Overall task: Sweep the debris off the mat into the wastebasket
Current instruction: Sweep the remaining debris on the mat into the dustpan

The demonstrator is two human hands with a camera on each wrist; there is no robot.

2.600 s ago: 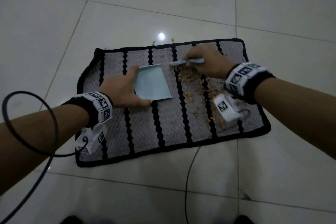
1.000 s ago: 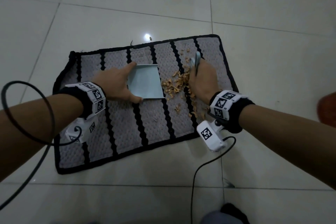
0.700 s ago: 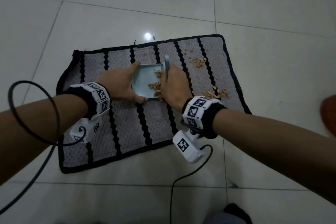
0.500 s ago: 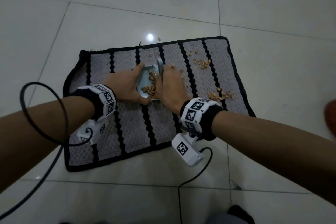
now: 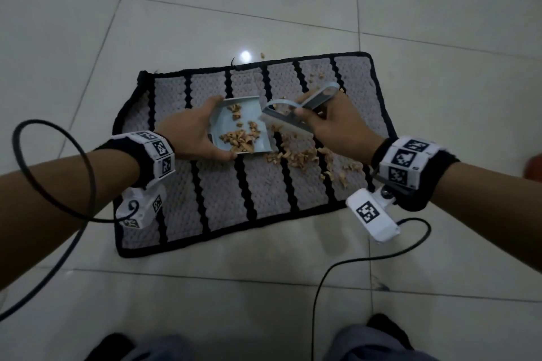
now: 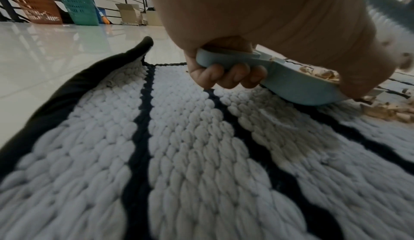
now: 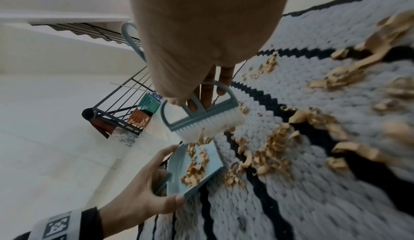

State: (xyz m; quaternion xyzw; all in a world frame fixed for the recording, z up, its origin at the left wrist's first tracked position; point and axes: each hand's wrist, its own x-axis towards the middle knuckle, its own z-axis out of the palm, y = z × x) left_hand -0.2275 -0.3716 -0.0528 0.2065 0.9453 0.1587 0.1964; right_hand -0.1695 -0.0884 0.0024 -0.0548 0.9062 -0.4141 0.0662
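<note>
On the striped mat (image 5: pixel 223 199), left hand (image 5: pixel 190 135) grips the dustpan (image 5: pixel 245 126) by its handle, front lip resting on the weave; part of the debris (image 5: pixel 296 155) is loaded in it. Right hand (image 5: pixel 337 126) curls round the brush (image 5: pixel 296 110), bristles raised just above the pan. Judged partway: loose pile beside the lip and scattered bits toward the far edge remain (emptying not begun; which basket is the wastebasket, cannot tell)

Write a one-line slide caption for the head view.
Left hand holds a dustpan with shavings; right hand lifts a brush over the striped mat.
</note>
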